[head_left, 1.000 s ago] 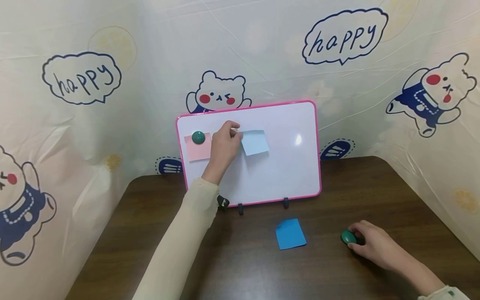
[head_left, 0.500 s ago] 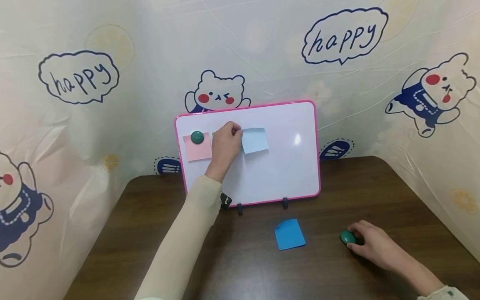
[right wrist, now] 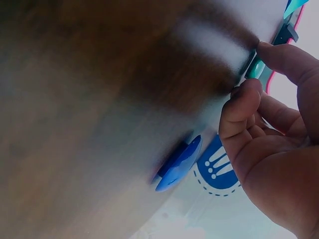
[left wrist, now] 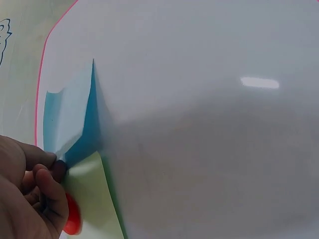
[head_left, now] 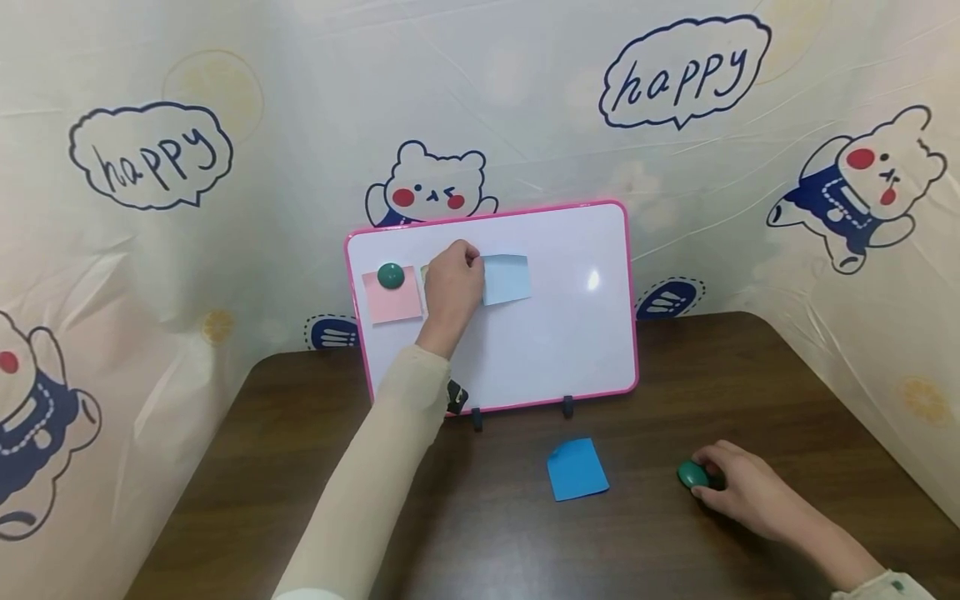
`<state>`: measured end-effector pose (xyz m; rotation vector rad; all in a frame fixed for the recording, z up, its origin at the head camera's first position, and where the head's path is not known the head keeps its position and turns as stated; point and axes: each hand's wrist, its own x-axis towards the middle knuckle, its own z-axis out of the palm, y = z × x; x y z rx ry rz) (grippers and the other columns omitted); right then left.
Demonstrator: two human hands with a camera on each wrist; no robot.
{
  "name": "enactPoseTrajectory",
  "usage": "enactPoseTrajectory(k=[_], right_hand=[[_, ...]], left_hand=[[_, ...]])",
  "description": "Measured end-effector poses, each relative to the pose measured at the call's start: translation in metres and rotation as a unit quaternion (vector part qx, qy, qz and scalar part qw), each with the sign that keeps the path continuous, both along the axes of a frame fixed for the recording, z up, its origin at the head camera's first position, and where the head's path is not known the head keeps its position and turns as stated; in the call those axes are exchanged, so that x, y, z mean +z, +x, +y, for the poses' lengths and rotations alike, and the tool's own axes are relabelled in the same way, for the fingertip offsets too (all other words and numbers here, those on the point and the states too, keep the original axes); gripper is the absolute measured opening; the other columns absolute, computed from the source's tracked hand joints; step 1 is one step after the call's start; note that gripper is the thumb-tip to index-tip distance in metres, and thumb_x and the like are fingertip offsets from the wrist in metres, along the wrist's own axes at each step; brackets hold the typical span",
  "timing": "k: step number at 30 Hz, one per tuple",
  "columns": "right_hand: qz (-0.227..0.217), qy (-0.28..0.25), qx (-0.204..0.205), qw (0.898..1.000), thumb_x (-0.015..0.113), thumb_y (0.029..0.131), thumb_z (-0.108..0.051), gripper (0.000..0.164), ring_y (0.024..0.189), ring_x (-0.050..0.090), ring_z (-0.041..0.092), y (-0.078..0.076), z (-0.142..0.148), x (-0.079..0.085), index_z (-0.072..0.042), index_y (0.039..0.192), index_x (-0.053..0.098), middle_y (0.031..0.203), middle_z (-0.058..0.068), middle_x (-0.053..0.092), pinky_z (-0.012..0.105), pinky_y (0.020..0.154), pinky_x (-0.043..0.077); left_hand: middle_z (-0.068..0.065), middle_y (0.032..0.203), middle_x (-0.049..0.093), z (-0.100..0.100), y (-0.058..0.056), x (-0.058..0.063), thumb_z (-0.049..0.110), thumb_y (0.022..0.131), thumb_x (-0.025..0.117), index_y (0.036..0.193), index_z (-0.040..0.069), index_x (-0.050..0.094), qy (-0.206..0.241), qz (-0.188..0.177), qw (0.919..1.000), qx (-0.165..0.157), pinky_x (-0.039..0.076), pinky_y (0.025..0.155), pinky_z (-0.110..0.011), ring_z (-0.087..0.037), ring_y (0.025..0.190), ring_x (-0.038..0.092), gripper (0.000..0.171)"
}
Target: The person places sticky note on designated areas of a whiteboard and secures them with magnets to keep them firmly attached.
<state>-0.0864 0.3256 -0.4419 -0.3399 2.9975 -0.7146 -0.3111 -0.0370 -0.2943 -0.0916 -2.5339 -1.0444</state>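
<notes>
My left hand [head_left: 454, 287] pinches the left edge of a light blue sticky note [head_left: 506, 279] at the whiteboard [head_left: 555, 342]. In the left wrist view that note [left wrist: 71, 117] is bent and partly stands off the board. Under the same hand is a yellow-green note [left wrist: 97, 194] with a red round magnet [left wrist: 73, 216], mostly hidden in the head view. On the table my right hand [head_left: 746, 492] grips a green round magnet [head_left: 692, 474] between thumb and fingers. A blue round magnet [right wrist: 180, 164] lies near that hand in the right wrist view.
A pink note [head_left: 393, 304] under a green magnet [head_left: 391, 276] is at the board's left. A darker blue note [head_left: 577, 469] lies on the brown table [head_left: 525, 550] before the board. Small black feet [head_left: 567, 407] support the board. A printed curtain [head_left: 540, 108] hangs behind.
My left hand has shifted slightly right relative to the board, and the light blue note has straightened and sits a little higher. My right hand stays in place with the green magnet.
</notes>
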Motion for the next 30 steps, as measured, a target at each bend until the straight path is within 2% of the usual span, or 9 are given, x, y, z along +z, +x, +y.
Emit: enactPoseTrajectory(k=[11,18,30], right_hand=[[0.003,-0.001,0.003,1.000,0.084,0.083,-0.021,0.035,0.090,0.058,0.014,0.000,0.002,-0.003,-0.005,0.108,0.067,0.101,-0.002,0.060,0.033,0.072,0.052],[0.004,-0.001,0.002,1.000,0.084,0.082,-0.021,0.035,0.090,0.059,0.015,0.000,0.002,-0.002,-0.005,0.108,0.067,0.101,-0.002,0.061,0.034,0.072,0.052],[0.004,-0.003,0.004,1.000,0.084,0.082,-0.020,0.034,0.089,0.059,0.015,0.000,0.001,-0.001,-0.005,0.108,0.067,0.101,-0.002,0.061,0.033,0.072,0.053]], left_hand=[[-0.007,0.092,0.067,0.007,0.002,0.003,0.020,0.101,0.062,0.106,0.006,0.066,-0.039,-0.004,0.9990,0.024,0.054,0.082,-0.032,-0.021,0.083,0.061,0.015],[-0.008,0.093,0.068,0.009,0.001,0.008,0.020,0.101,0.061,0.108,0.005,0.066,-0.062,-0.022,0.9973,0.033,0.054,0.084,-0.033,-0.021,0.085,0.062,0.017],[-0.009,0.095,0.067,0.011,0.000,0.009,0.020,0.101,0.061,0.109,0.005,0.064,-0.077,-0.023,0.9959,0.041,0.053,0.087,-0.033,-0.022,0.088,0.063,0.017]])
